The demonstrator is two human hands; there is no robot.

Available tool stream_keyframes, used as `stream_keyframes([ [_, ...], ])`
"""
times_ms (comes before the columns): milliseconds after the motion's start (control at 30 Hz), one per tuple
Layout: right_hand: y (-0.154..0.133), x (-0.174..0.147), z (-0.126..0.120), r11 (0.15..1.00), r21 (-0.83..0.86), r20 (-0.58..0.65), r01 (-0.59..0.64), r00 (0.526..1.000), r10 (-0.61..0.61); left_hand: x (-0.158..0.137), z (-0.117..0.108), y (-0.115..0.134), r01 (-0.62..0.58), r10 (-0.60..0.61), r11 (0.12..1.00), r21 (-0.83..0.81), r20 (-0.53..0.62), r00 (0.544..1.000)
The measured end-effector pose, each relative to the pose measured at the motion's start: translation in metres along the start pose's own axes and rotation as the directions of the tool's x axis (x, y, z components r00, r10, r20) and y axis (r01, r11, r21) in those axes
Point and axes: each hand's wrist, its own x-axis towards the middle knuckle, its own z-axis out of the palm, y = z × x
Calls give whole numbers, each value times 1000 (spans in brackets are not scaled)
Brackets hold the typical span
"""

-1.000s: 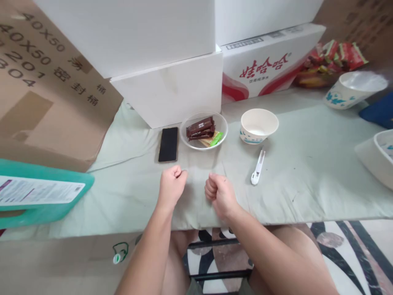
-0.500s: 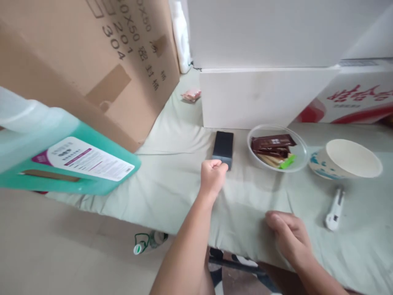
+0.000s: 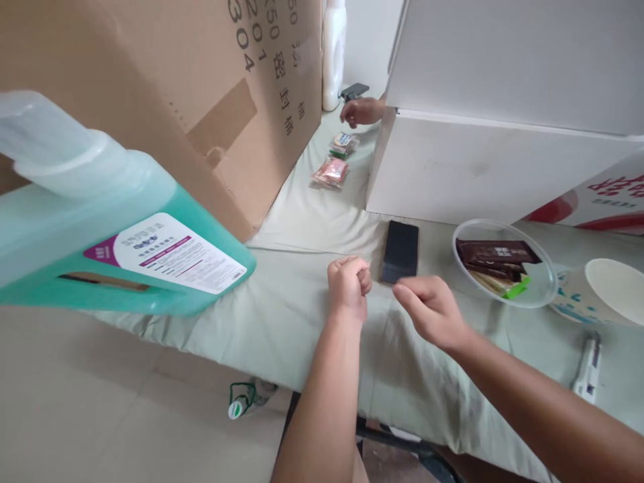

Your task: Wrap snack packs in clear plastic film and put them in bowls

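A black smartphone lies flat on the pale green cloth, screen up. Just left of its lower corner, my left hand is curled into a fist, apart from the phone, with nothing showing in it. My right hand is also closed, its thumb side close to the phone's near edge; whether it touches the phone I cannot tell. No object shows in its fingers. Right of the phone stands a clear plastic bowl with brown-wrapped snacks and a green-edged packet inside.
Another person's hand reaches past the white box near small wrapped snacks. At left stand a green-liquid jug and a cardboard box. A paper bowl and a box cutter are at right.
My view has turned left. My left hand has come away from the phone, and my right hand has moved up beside it. Another person's hand has come into view behind the white box.
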Motion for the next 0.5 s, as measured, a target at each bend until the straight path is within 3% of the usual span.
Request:
stream_keyframes([
  [100,3,62,20,998,-62,-58,22,998,-26,5,-5,1,49,-50,997,-64,-18,999],
  [200,16,133,40,974,-226,-117,31,991,-59,13,-9,3,84,-87,992,-99,-33,996],
  [300,34,201,56,885,-461,-99,66,987,-125,21,-12,7,123,-129,982,-144,-34,991],
  [400,55,257,65,806,-592,-64,21,995,-73,27,-14,10,167,-180,967,-191,-53,982],
  [500,74,293,69,788,-615,-40,-25,999,0,30,-15,12,200,-212,958,-204,-41,976],
])
